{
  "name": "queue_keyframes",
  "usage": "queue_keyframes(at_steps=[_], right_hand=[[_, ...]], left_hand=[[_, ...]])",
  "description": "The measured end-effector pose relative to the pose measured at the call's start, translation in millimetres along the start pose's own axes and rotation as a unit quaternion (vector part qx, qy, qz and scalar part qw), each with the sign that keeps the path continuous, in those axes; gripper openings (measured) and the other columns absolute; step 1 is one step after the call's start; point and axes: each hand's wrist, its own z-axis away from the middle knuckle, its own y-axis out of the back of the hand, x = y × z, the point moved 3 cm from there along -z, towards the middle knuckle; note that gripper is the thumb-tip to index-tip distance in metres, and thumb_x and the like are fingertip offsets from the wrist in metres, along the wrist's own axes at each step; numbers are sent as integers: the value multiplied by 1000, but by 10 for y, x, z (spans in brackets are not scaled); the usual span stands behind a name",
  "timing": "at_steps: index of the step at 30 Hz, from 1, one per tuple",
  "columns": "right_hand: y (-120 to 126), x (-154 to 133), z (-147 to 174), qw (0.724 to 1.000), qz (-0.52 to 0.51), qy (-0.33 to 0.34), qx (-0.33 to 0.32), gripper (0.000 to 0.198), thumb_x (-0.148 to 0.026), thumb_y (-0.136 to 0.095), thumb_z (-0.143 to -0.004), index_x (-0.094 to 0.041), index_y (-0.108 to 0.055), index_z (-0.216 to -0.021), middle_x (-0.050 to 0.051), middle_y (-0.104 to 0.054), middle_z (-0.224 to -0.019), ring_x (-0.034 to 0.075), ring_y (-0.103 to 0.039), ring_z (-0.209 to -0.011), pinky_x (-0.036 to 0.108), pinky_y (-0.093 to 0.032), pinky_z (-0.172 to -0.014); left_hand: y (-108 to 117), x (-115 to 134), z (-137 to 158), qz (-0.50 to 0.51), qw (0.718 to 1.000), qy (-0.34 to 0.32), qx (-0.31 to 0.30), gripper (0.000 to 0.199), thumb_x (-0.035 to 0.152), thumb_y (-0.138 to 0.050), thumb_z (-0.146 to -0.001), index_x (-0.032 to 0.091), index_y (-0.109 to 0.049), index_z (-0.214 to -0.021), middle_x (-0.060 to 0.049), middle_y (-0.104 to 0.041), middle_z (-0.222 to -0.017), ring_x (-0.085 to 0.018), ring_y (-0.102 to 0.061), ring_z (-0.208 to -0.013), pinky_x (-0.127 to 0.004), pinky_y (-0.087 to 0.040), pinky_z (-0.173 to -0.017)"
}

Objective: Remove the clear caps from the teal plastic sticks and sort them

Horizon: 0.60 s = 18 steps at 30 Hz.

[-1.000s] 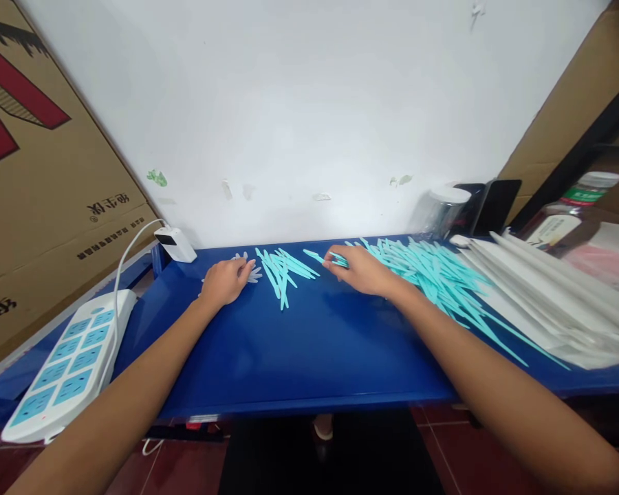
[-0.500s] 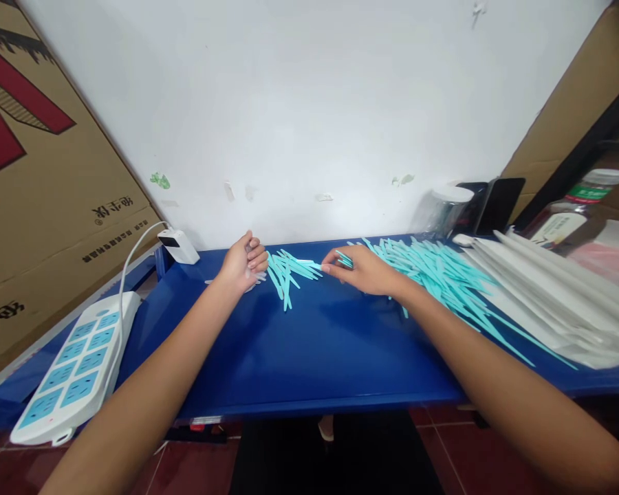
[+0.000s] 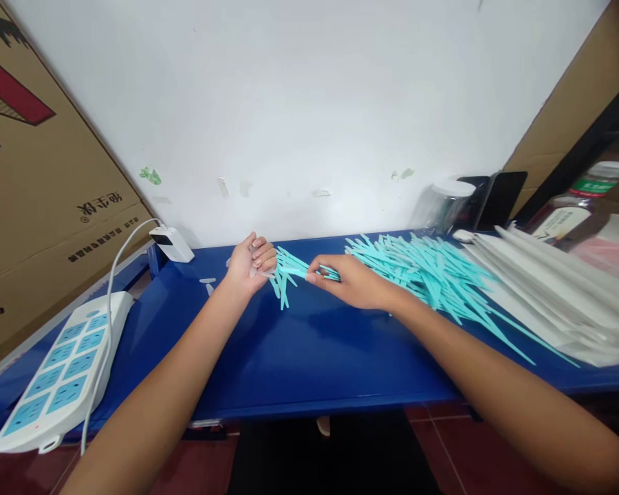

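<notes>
My left hand [image 3: 252, 265] is palm up with its fingers curled over several small translucent pieces, probably caps; some show at the palm. My right hand [image 3: 348, 278] is closed on several slim teal plastic sticks, pinching one whose far end reaches my left fingers. Under and between the hands lies a small loose bunch of teal sticks [image 3: 283, 295]. Beyond my right wrist spreads a big pile of teal sticks [image 3: 433, 275], some with pale ends. Two or so loose translucent pieces [image 3: 208, 283] rest left of my left wrist.
A blue table [image 3: 309, 357] meets a white wall. At left are a power strip [image 3: 56, 378], a white charger [image 3: 172, 244] with a cable, and a large cardboard box [image 3: 46, 179]. At right stand a lidded jar [image 3: 448, 206], a stack of white sheets [image 3: 551, 295] and a bottle [image 3: 572, 203].
My right hand has moved left, bringing a teal stick up to my left hand. The left hand has shifted slightly right, and loose translucent pieces now show beside its wrist.
</notes>
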Motion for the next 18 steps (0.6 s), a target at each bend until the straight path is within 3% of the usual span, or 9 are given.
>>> queue_keyframes(at_steps=[6, 9, 12, 14, 18], right_hand=[[-131, -86, 0, 997, 62, 8, 54, 34, -54, -59, -100, -22, -64, -107, -1, -66, -75, 12, -46, -54, 26, -33, -60], [-285, -138, -12, 989, 128, 49, 60, 39, -50, -65, -98, -22, -63, -124, 2, -72, -78, 17, -56, -59, 27, -32, -60], [-393, -150, -22, 979, 180, 75, 63, 42, -34, -62, -100, -23, -56, -140, 6, -78, -92, 21, -67, -70, 28, -34, -63], [-408, -143, -23, 977, 187, 79, 69, 38, -28, -60, -100, -22, -57, -138, 8, -79, -98, 23, -70, -75, 28, -36, -64], [-343, -119, -18, 984, 138, 78, 78, 18, -28, -61, -100, -20, -66, -115, 7, -79, -96, 21, -68, -73, 28, -39, -66]], left_hand=[[-16, -201, 23, 31, 998, -8, 62, 50, 33, -25, -111, 21, -34, -63, 7, -25, -45, -7, -28, -31, -20, -20, -33], [-86, -367, 57, -5, 996, 2, 85, 53, 40, -25, -110, 21, -32, -61, 6, -22, -43, -8, -24, -30, -22, -19, -33], [-153, -470, 88, -40, 995, 17, 87, 56, 46, -24, -109, 22, -29, -59, 6, -18, -40, -10, -24, -30, -25, -19, -33], [-160, -478, 84, -48, 995, 17, 87, 57, 48, -24, -109, 22, -30, -59, 6, -19, -40, -10, -24, -30, -25, -20, -34], [-74, -366, 14, -41, 994, -8, 97, 56, 47, -21, -111, 21, -33, -62, 7, -21, -43, -8, -22, -30, -21, -18, -33]])
